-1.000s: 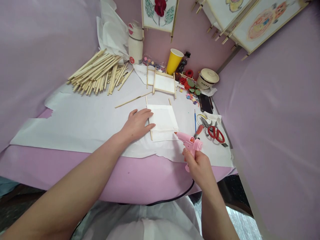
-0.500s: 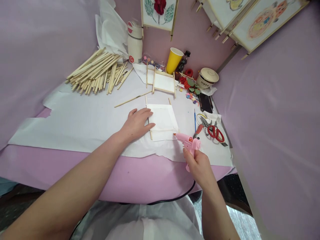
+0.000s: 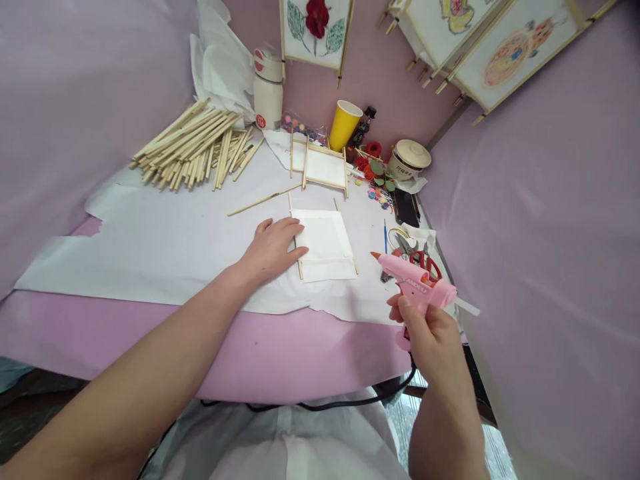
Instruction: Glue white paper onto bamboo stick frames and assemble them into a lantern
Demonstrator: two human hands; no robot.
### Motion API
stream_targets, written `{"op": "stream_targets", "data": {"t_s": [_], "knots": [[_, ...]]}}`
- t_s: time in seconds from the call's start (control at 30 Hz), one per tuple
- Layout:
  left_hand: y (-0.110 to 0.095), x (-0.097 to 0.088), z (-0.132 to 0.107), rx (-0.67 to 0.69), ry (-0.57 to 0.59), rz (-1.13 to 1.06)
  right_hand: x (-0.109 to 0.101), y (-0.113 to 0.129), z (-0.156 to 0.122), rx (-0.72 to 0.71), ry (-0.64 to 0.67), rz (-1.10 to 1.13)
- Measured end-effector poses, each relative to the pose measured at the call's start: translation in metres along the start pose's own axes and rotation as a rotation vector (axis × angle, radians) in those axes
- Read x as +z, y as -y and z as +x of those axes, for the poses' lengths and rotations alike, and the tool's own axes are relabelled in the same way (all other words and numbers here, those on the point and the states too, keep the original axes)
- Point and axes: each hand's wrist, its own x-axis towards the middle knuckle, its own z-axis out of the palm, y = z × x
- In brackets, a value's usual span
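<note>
My left hand lies flat with its fingertips on the edge of a white paper square. The square sits on thin wooden sticks, which show along its left and lower edges. My right hand grips a pink hot glue gun to the right of the paper. The gun's nozzle points left, and a pale glue stick juts from its back. A black cord trails below the table edge.
A pile of wooden sticks lies at the back left, near a glued stick frame. Red-handled scissors lie under the gun. A yellow cup, white bottle and cream tin stand behind. Lilac cloth hangs alongside.
My right hand has lifted the glue gun up and to the right, away from the paper. My left hand has stayed on the paper.
</note>
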Motion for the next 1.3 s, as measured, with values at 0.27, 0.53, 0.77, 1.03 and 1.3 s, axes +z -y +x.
{"op": "stream_targets", "data": {"t_s": [0.27, 0.53, 0.77, 1.03, 1.3], "knots": [[0.003, 0.002, -0.001, 0.009, -0.022, 0.023, 0.040, -0.034, 0.031, 0.138, 0.314, 0.974], [0.006, 0.005, 0.000, 0.010, -0.060, -0.017, 0.047, -0.035, 0.028, 0.146, 0.416, 1.100], [-0.004, -0.006, -0.004, 0.021, -0.368, -0.052, 0.061, -0.029, 0.025, 0.106, 0.494, 1.186], [-0.003, 0.000, -0.005, 0.003, -0.193, -0.033, 0.066, -0.016, 0.024, 0.034, 0.265, 0.603], [0.001, 0.005, -0.007, 0.069, -0.040, 0.004, 0.078, -0.003, 0.009, -0.050, 0.232, 0.148]]}}
